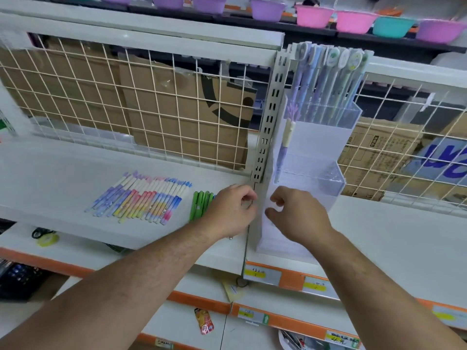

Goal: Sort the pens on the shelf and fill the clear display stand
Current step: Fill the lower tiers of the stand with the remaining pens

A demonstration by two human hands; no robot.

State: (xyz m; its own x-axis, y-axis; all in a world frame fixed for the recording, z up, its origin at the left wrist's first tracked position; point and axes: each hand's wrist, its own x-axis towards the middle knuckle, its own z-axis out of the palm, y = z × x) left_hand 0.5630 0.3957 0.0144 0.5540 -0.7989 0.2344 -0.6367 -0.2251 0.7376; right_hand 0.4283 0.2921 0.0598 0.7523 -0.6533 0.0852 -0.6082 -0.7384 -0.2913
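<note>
The clear display stand [326,178] stands against the shelf upright. Its top tier holds several pastel pens [333,79] with round toppers, and one purple pen [285,145] stands in the middle tier. Several pastel gradient pens [141,200] lie in a row on the white shelf [50,178]. Beside them are green pens [199,203], partly hidden by my left hand [230,210]. That hand is curled by the upright, and a small grey tip shows under it. My right hand [295,215] hovers over the stand's lowest tier with fingers loosely curled and nothing visible between them.
A wire grid [126,102] backs the shelf, with cardboard behind it. The slotted metal upright [270,109] rises between my hands. Coloured plastic bowls [313,16] line the shelf above. Lower shelves hold tape rolls [45,237], price labels and a small red packet [204,322].
</note>
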